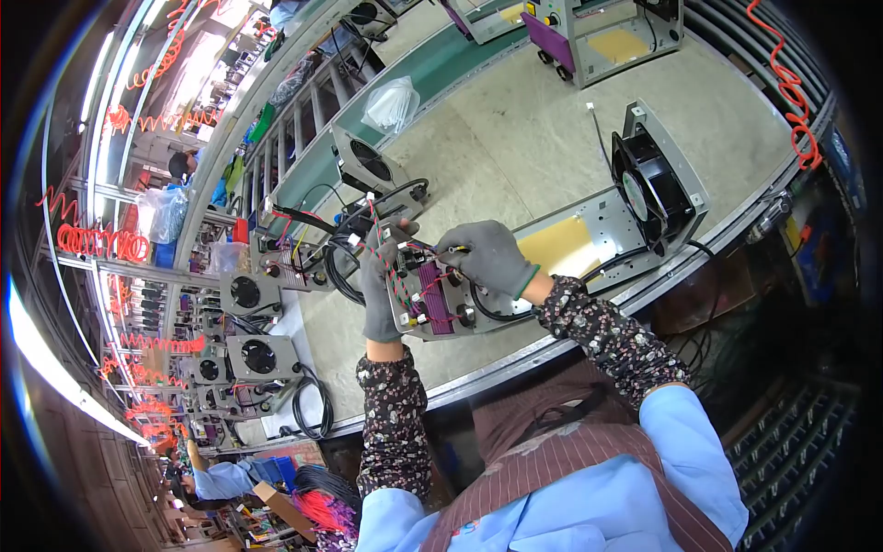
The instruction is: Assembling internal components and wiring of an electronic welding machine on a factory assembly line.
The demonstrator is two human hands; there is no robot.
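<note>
In front of me is a metal chassis (469, 324) with a circuit board and a purple heatsink (434, 296). My left hand (377, 296), in a grey glove, is at the board's left edge, its fingers closed around wires (384, 241) that rise beside it. From the right, my right hand (492, 258), also gloved, pinches a thin dark wire (457, 248) above the heatsink. The wire's end is hidden by the fingers. A black fan (648, 189) on an upright bracket stands to the right, joined to a flat metal plate with a yellow sheet (559, 247).
Beyond my left hand lie black cable coils (342, 271) and another fan unit (366, 161). A plastic bag (392, 105) rests near the green belt. More fan units (262, 357) line the left. A red coiled hose (789, 83) hangs at right. Co-workers sit farther left.
</note>
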